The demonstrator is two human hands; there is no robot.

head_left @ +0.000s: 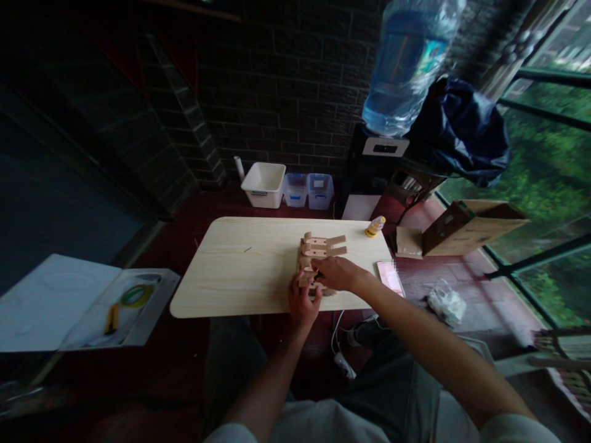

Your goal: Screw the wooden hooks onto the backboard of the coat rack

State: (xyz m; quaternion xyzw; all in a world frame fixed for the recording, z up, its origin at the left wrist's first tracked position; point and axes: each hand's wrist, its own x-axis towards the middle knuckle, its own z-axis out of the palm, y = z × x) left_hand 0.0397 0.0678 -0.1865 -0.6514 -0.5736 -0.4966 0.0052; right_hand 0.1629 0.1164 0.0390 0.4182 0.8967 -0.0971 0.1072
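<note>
As two hands (305, 304) (338, 272) touch one wooden assembly (316, 252), three bins (270, 199) (295, 200) (319, 201)

– And what's on that big, blue, translucent plastic water bottle (392, 74)?
– A green-and-white label (430, 58), folks, but too blurred to read!
– Now the pale rectangular label (318, 183) on the clear, bluish plastic bin (327, 194)?
– Too small to make out! Nothing legible anywhere.

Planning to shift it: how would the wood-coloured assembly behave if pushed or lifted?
The assembly is probably stiff, judging by its board-like look. Its slim prongs jut rightward, so they might snag. Looking low and broad, it would likely slide before tipping.
</note>
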